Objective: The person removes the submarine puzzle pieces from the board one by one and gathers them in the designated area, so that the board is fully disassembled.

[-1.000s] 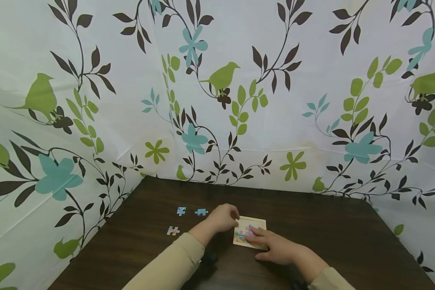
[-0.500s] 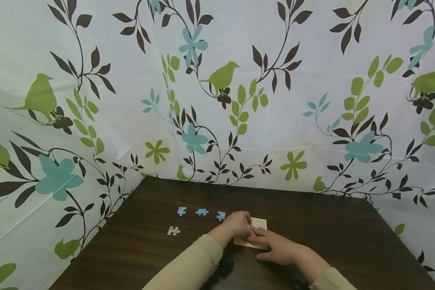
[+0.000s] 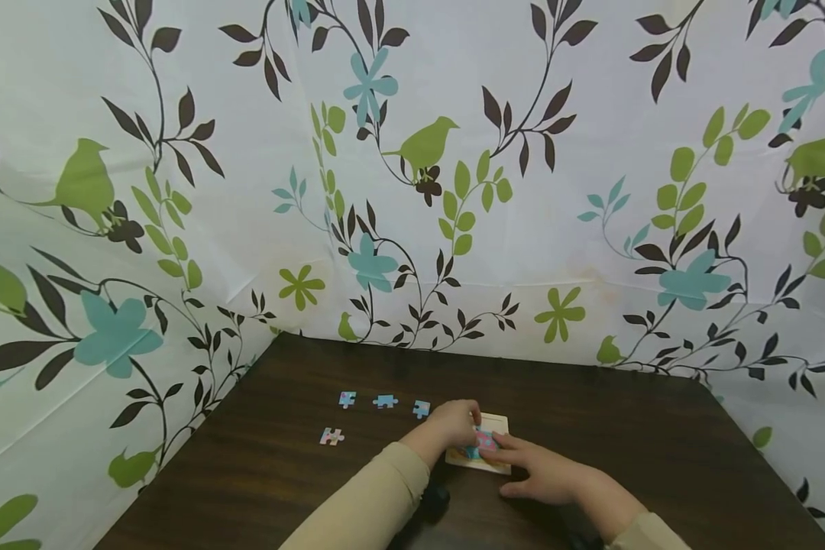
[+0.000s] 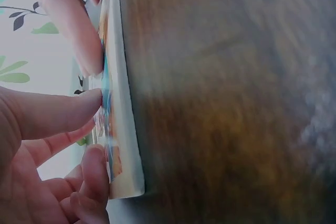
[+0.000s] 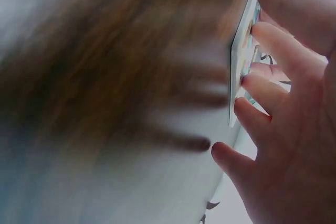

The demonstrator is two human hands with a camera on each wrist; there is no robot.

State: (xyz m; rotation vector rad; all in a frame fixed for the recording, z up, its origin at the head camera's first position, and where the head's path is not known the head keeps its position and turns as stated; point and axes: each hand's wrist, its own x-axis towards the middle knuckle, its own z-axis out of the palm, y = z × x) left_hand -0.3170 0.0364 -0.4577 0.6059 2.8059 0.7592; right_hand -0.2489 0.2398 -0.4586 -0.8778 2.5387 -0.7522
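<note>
In the head view my left hand (image 3: 450, 424) is over the left side of a small light wooden puzzle tray (image 3: 498, 422). Its curled thumb and fingers pinch a jigsaw piece low over the tray, mostly hidden by the hand. Joined pink and blue pieces (image 3: 486, 441) show between the hands. My right hand (image 3: 539, 467) rests its spread fingers on the tray's right part and the pieces. In the left wrist view the left thumb (image 4: 63, 111) touches the pieces close to the tray's edge (image 4: 126, 129). The right wrist view shows the right fingers (image 5: 273, 45) along the opposite edge.
Several loose jigsaw pieces lie on the dark wooden table (image 3: 591, 412) left of the tray: a blue one (image 3: 422, 409), another blue one (image 3: 386, 401), one at the far left (image 3: 347, 399) and a pinkish one (image 3: 331, 436). A patterned curtain (image 3: 412, 229) hangs behind the table.
My left hand has moved right onto the tray, uncovering a blue loose piece on the table. More of the pink pieces shows between the hands now. The right hand has barely shifted.
</note>
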